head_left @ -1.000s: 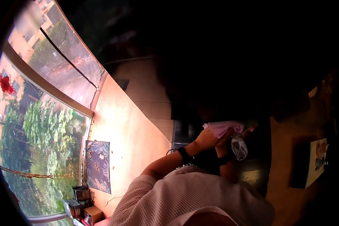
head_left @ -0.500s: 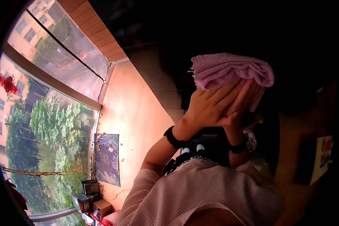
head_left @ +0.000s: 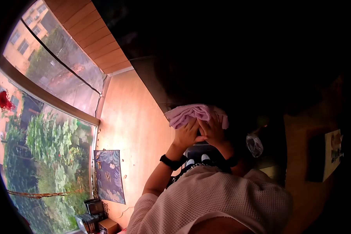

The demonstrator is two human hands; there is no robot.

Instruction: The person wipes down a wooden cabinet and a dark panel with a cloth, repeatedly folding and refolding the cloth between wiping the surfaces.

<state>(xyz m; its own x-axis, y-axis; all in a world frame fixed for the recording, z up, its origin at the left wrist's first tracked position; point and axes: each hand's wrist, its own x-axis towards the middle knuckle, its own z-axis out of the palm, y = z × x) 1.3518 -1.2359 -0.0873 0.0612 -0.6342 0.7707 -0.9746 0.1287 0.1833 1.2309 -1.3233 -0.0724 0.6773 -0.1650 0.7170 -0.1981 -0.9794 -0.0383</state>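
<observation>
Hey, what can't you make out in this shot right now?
All in the head view:
Beneath the pink cloth: covered by cloth, left hand and right hand.
Clear plastic contents, if any: shadow and glare.
Pale panel's details: too small, dim.
Cardboard box: cut off by bottom edge.
Upper right: lost in darkness.

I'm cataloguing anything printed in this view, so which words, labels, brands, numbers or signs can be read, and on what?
None can be read.
Dark boxes: too small and dim to tell whether they carry print.
Patterned mat: a printed picture, no readable text.
Pink cloth: no lettering visible.
</observation>
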